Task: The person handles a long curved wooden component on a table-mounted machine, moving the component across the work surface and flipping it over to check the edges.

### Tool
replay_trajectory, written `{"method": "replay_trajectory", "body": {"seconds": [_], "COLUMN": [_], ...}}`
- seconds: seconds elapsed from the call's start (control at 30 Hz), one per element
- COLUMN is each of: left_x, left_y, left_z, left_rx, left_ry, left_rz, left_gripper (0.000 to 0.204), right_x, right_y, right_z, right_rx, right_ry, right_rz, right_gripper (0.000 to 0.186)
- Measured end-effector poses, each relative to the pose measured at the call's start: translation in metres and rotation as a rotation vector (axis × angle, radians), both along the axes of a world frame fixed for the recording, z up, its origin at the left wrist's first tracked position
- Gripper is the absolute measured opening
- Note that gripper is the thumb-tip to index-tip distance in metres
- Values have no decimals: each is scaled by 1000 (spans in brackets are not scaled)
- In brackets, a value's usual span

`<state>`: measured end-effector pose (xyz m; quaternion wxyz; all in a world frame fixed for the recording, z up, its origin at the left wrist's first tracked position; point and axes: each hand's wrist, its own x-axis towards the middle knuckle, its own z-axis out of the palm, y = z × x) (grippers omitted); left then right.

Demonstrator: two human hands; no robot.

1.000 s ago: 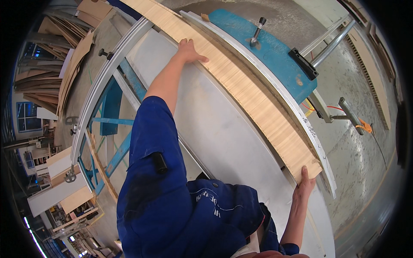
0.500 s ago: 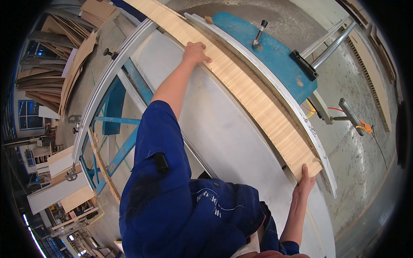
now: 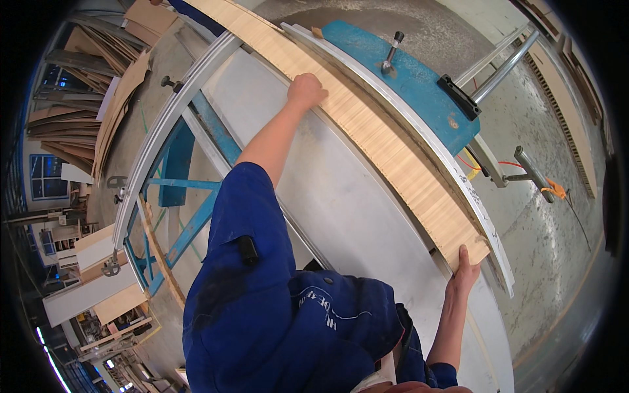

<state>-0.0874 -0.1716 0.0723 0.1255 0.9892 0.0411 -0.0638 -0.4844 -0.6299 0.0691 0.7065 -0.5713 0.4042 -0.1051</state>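
A long, pale wood-grained board (image 3: 400, 154) lies on a grey metal machine table (image 3: 347, 177), alongside a light metal fence (image 3: 429, 134). My left hand (image 3: 306, 92) is closed like a fist against the board's left edge, toward its far part; nothing shows in its fingers. My right hand (image 3: 464, 272) grips the board's near end, thumb on top and fingers hidden beneath. The board's far end runs out of view at the top, by another person's blue sleeve (image 3: 196, 14) and partly visible hand (image 3: 156, 2).
Right of the fence stands a blue machine part (image 3: 419, 92) with a black-knobbed lever (image 3: 393, 52). A blue frame (image 3: 190, 183) with a metal rail (image 3: 147, 131) extends left. Stacked sheets (image 3: 118, 118) stand at far left. A bar with an orange tie (image 3: 553, 190) juts out at right.
My left hand has drawn its fingers in from the board's top face and closed at its edge, shifting slightly right and nearer. My right hand keeps its hold on the near end.
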Motion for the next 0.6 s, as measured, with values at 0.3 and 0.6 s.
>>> {"method": "replay_trajectory", "body": {"seconds": [0.3,0.6], "left_x": [-50,-40], "left_y": [-50,-45], "left_z": [29,23], "left_rx": [156,148], "left_ry": [147,206], "left_rz": [-231,-197], "left_gripper": [125,135], "right_x": [4,13], "right_y": [3,12], "right_z": [7,14], "right_rx": [14,12], "right_ry": [16,39], "right_rz": [-11,-7], "right_gripper": [53,54]}}
